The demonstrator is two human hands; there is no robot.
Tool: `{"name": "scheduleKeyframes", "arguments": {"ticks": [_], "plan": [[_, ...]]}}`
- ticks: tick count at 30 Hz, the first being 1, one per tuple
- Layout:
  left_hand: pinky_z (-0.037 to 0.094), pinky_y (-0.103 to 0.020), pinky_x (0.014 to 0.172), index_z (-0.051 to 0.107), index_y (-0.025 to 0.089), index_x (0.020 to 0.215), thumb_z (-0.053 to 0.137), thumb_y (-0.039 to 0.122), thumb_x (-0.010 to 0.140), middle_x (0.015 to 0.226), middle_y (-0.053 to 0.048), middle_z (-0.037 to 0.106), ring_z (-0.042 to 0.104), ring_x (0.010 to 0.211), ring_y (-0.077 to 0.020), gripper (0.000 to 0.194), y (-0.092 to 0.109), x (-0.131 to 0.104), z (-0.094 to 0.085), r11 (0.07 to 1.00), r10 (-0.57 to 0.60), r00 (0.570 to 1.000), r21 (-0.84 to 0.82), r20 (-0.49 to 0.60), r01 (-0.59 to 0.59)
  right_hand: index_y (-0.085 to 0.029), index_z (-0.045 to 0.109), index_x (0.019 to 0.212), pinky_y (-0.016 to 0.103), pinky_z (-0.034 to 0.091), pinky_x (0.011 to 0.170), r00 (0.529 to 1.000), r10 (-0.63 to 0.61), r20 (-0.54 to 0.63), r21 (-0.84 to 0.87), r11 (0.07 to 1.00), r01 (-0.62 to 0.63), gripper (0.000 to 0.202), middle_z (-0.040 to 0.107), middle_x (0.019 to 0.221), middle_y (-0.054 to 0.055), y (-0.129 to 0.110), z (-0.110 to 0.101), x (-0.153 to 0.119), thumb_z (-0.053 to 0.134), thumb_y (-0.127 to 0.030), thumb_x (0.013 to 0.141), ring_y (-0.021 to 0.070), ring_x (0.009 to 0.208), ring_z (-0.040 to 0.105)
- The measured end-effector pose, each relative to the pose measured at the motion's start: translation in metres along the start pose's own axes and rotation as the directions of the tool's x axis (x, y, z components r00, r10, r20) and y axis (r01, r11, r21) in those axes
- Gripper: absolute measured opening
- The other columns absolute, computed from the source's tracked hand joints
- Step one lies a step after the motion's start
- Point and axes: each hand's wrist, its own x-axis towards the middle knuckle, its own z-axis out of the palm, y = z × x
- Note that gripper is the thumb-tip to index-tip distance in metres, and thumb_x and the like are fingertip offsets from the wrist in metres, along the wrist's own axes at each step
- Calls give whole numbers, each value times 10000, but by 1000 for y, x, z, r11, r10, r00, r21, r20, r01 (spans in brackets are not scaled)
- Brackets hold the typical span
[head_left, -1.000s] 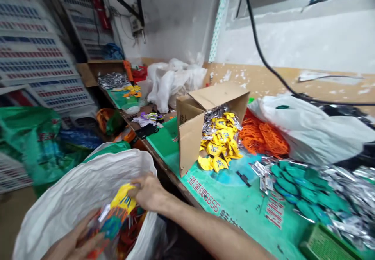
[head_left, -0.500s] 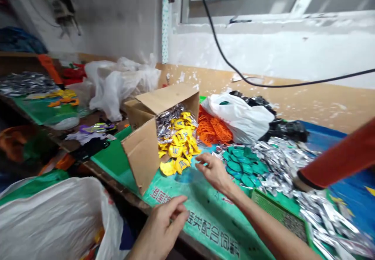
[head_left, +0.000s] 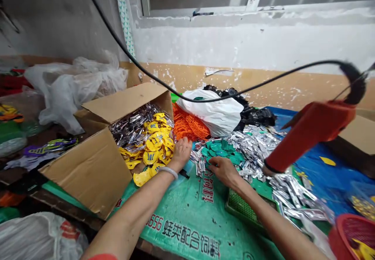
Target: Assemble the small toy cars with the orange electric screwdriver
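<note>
orange cords (head_left: 193,126) and green pieces (head_left: 225,147) lie beside half-curled hands (head_left: 182,152) (head_left: 225,171), their grip unclear.

Green pieces (head_left: 222,149): flat, rounded, loosely overlapping in low heap; on green printed sheet (head_left: 181,209), silvery packets (head_left: 254,142) to either side. Orange cords (head_left: 191,125): thin, net-like strands, tangled and bunched in mound; between yellow pieces and white plastic bag (head_left: 216,113). Yellow pieces (head_left: 155,140): curved, dark-marked, piled at varied tilts; spilling from mouth of open cardboard box (head_left: 90,170) onto sheet, lowest ones flat.
</note>
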Motion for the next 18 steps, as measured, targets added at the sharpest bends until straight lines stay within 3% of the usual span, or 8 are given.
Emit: {"name": "scheduleKeyframes", "arguments": {"ticks": [6, 12, 18], "plan": [[524, -434, 839, 551, 166, 1199, 565, 321, 902, 1205, -95, 581, 604, 1007, -225, 335, -12, 3, 10, 989, 93, 996, 112, 12, -93, -157, 577, 1139, 400, 528, 829, 999, -3, 46, -86, 996, 7, 293, 609, 1143, 77, -5, -2, -7, 547, -331, 905, 195, 973, 617], [522, -433, 843, 553, 170, 1197, 561, 321, 904, 1210, -95, 579, 603, 1010, -224, 329, -19, 6, 6, 981, 151, 988, 118, 19, -152, -172, 575, 1148, 404, 522, 847, 999, 46, -14, -165, 985, -48, 287, 598, 1172, 82, 0, -4, -4, 538, -328, 910, 195, 995, 609], [522, -433, 842, 551, 163, 1199, 567, 322, 901, 1209, -99, 579, 603, 1010, -226, 338, -13, 10, 14, 986, 113, 991, 113, 77, -121, -168, 556, 1178, 413, 522, 847, 993, 95, -67, -187, 977, -106, 319, 586, 1191, 86, -2, 5, 13, 555, -326, 901, 205, 1013, 605]]}}
